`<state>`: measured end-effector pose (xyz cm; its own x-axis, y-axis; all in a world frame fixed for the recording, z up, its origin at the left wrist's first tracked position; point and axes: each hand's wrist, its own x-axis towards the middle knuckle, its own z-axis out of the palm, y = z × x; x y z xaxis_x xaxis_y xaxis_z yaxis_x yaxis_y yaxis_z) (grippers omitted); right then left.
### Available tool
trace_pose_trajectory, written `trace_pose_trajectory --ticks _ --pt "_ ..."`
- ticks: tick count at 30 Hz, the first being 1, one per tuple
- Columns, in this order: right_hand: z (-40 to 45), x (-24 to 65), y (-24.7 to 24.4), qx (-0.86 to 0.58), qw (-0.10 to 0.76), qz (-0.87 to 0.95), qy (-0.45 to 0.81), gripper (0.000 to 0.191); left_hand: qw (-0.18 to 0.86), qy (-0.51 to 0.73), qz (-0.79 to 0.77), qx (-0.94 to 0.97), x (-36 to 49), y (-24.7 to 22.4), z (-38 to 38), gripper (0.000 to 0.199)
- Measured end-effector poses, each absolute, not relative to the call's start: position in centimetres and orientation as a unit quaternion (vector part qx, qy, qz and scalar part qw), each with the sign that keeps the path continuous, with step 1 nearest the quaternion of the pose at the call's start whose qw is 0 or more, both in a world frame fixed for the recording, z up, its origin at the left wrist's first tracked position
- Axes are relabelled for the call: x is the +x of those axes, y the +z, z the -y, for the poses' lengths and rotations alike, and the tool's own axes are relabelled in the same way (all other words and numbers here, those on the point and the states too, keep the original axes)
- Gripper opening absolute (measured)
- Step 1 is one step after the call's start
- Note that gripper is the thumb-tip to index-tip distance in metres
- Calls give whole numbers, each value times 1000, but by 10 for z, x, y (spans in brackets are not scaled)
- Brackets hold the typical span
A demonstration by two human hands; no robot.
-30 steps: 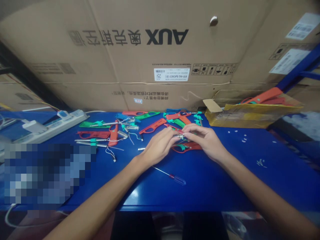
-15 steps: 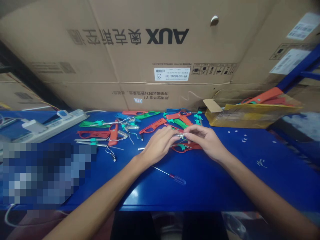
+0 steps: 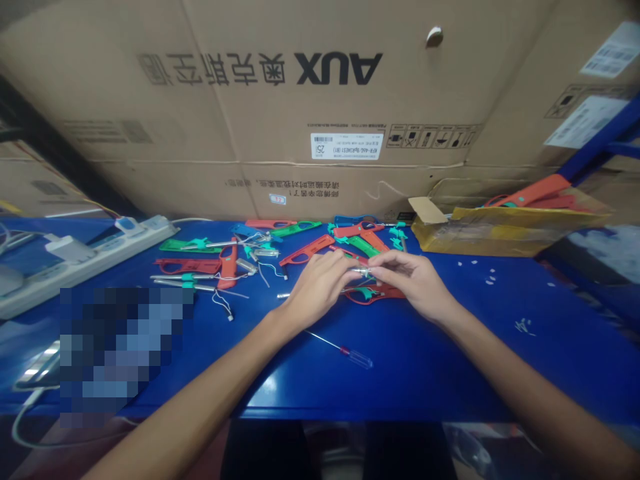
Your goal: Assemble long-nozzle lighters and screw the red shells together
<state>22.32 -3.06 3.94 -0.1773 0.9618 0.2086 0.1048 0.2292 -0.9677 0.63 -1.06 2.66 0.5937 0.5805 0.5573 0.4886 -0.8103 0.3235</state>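
Legs [image 3: 267, 450] in dark clothing below the front edge of a glossy blue surface [image 3: 450, 373]. Next, a screwdriver [image 3: 356, 357] with clear handle and red collar, lying at a slant, shaft toward the left forearm [image 3: 225, 373]. Beyond it, left hand [image 3: 320, 283] and right hand [image 3: 413, 283] close together near the middle of the surface, both with fingers bent inward, grasping between their fingertips a small metallic part [image 3: 361, 271]; its exact shape too small and covered to tell. Just beneath and beside the hands, a red lighter-shaped shell [image 3: 395, 292] with a green piece in it. Off to the left, more red shells [image 3: 227, 267], a green shell [image 3: 193, 247], metal tubes [image 3: 173, 279] with green fittings, and a thin white-wired connector [image 3: 231, 318]. Farther left, a white power strip [image 3: 105, 257] with plugs inserted. To the right, tiny white scraps [image 3: 491, 275], then an open yellow-taped carton [image 3: 485, 233] holding red shells. At the back, a large cardboard sheet [image 3: 270, 133] with upside-down AUX print.
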Motion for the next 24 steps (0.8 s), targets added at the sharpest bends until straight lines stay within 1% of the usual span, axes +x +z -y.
trace_pose_trajectory --ticks 5,13,17,20,24 --pt "33 222 40 -428 485 619 445 27 41 344 -296 890 5 26 11 36" --pt "35 221 39 -442 500 630 398 25 6 332 -317 889 6 27 12 44" --pt "35 220 38 -437 510 635 382 24 -14 344 -329 879 8 28 13 40" --pt "36 220 40 -435 509 640 378 24 -3 354 -326 877 10 27 14 37" --pt "38 221 44 -427 511 648 370 16 -8 353 -322 878 9 27 14 38"
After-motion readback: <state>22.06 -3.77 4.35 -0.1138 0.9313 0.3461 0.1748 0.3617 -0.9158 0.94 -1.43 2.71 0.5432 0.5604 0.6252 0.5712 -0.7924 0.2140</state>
